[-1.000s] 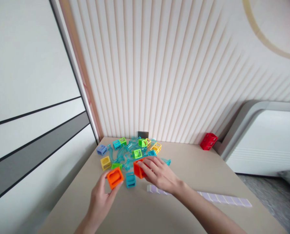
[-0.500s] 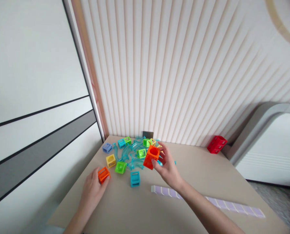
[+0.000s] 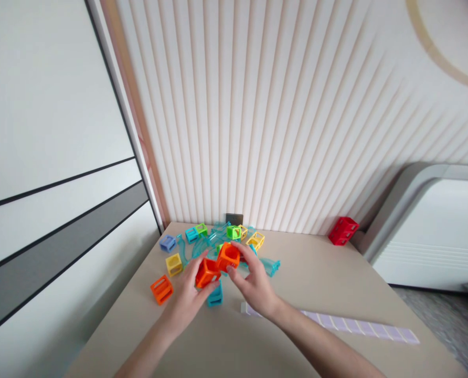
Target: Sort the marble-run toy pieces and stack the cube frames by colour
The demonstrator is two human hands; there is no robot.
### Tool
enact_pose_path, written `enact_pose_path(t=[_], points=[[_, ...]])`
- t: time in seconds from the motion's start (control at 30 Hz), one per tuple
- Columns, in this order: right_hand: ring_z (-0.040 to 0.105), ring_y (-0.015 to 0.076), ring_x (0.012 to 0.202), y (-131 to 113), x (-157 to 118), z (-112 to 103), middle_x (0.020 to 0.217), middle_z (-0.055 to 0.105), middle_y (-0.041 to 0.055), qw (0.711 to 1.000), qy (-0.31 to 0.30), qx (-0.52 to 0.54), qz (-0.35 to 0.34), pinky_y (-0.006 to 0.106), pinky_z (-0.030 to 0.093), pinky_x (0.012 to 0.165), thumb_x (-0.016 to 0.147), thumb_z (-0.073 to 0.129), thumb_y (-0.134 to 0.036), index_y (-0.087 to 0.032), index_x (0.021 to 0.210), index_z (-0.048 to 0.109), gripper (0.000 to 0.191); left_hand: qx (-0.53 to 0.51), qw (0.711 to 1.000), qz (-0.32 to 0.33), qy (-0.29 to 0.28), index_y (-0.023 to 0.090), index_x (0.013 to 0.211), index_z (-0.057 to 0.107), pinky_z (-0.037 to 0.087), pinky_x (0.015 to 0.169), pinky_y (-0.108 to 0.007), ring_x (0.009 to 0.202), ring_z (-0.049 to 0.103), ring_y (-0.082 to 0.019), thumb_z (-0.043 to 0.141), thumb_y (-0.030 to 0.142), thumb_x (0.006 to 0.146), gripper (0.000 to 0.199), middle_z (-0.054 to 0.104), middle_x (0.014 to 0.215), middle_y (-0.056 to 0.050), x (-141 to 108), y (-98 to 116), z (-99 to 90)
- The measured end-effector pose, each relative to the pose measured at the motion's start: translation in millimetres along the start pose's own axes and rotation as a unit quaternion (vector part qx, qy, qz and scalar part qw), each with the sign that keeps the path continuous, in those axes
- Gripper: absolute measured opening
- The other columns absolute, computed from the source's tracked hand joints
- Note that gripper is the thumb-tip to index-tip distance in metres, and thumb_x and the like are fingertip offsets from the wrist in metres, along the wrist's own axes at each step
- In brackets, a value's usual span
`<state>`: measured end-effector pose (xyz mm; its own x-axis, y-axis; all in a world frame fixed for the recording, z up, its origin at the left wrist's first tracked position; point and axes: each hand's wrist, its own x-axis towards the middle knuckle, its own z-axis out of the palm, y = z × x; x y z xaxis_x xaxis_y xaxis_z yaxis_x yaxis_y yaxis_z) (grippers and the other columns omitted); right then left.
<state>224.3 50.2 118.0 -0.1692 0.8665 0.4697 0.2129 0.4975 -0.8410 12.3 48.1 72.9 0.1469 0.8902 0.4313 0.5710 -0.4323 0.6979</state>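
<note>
Left hand (image 3: 187, 292) and right hand (image 3: 257, 283) bare; left forearm (image 3: 151, 346), right forearm (image 3: 312, 333) uncovered, slim.

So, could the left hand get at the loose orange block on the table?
Probably yes: the loose orange block lies close beside the left hand with nothing between, though that hand holds another orange block.

The left hand (image 3: 184, 295) covers part of the nearest blue block (image 3: 215, 299). The right forearm (image 3: 308, 336) hides a section of the purple strip (image 3: 360, 326). Contact between the held orange blocks (image 3: 226, 262) is probable but indistinct.
</note>
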Motion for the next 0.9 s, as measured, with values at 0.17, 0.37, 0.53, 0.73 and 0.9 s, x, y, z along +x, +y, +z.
enact_pose_path(t=[0.17,0.37,0.53,0.73,0.9], points=[[0.064,0.0268,0.111,52,23,-55,0.128,0.063,0.0107,0.974,0.128,-0.182,0.048,0.045,0.054,0.095,0.089,0.060,-0.033,-0.024,0.138,0.052,0.051,0.154,0.988,0.004,0.025,0.021,0.142,0.043,0.052,0.099,-0.046,0.119,0.064,-0.029,0.060,0.035,0.091,0.056,0.065,0.127,-0.013,54,-53,-8.6],[0.068,0.0312,0.106,123,20,-120,0.117,0.069,0.0161,0.901,0.152,-0.339,0.225,0.044,0.053,0.092,0.080,0.062,-0.027,-0.016,0.129,0.059,0.050,0.280,0.957,-0.044,-0.058,0.014,0.132,0.052,0.052,0.092,-0.040,0.111,0.067,-0.030,0.063,0.026,0.087,0.047,0.066,0.122,-0.018,93,-83,8.5],[0.071,0.0294,0.100,152,9,-129,0.108,0.074,0.0126,0.896,0.135,-0.343,0.249,0.040,0.054,0.087,0.077,0.069,-0.030,-0.018,0.119,0.064,0.044,0.295,0.954,-0.039,-0.043,0.015,0.129,0.055,0.051,0.094,-0.041,0.111,0.066,-0.030,0.059,0.027,0.089,0.042,0.068,0.116,-0.017,95,-85,15.7],[0.069,0.0263,0.106,160,4,-131,0.118,0.072,0.0104,0.906,0.119,-0.340,0.224,0.038,0.052,0.092,0.081,0.068,-0.039,-0.019,0.126,0.063,0.049,0.300,0.952,0.036,0.042,0.014,0.131,0.055,0.048,0.102,-0.051,0.125,0.055,-0.036,0.045,0.032,0.097,0.040,0.057,0.131,-0.021,82,-54,11.5],[0.054,0.0289,0.128,152,3,-199,0.136,0.060,0.0169,0.851,0.240,-0.392,0.253,0.041,0.039,0.110,0.094,0.049,-0.042,-0.015,0.138,0.052,0.052,0.238,0.958,0.152,0.051,0.020,0.123,0.061,0.048,0.107,-0.049,0.128,0.055,-0.031,0.047,0.030,0.098,0.030,0.057,0.134,-0.015,49,-6,18.4]])
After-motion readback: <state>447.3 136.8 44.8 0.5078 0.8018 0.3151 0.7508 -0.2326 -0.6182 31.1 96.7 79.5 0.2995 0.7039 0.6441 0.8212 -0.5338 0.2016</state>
